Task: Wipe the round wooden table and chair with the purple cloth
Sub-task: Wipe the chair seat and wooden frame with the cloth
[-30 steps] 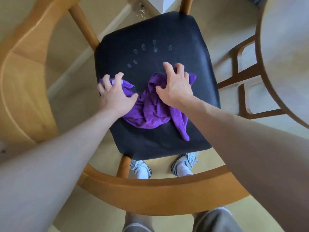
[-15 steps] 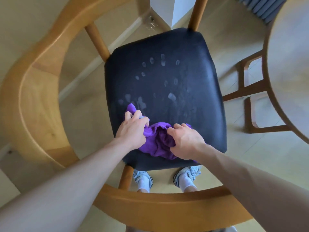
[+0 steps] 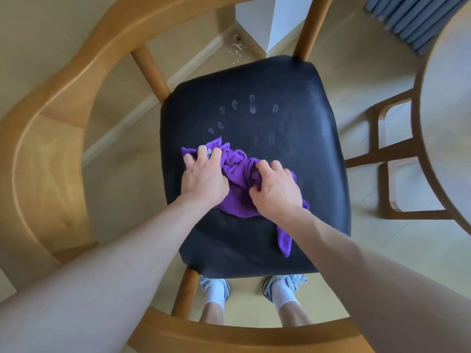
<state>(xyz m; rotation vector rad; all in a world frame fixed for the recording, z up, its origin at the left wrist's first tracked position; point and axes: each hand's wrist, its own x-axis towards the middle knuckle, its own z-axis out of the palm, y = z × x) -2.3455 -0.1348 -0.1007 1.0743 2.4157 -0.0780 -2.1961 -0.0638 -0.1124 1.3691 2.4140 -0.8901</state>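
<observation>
Cloth (image 3: 237,182), purple, lies bunched on the near-middle of the black seat (image 3: 293,98), one tail trailing toward the seat's near right corner. Left hand (image 3: 204,178) presses down on the cloth's left part, fingers spread and bent over it, tips at its far edge. Right hand (image 3: 276,191) bears on the right part, fingers curled into the folds, gripping a bunch. Both hands work the seat, so the step in hand is judged to be the chair (image 3: 51,154). Pale fingertip marks (image 3: 252,107) show in an arc on the far half of the seat, beyond the cloth; that half looks not yet cleared. Near half shows faint streaks only. Wooden armrest and back rail curve round the seat; whether they have been wiped cannot be told. Table (image 3: 448,123) is at the right edge, well apart from the cloth; its state cannot be told either. Judged: seat partly done, frame and table uncertain.
</observation>
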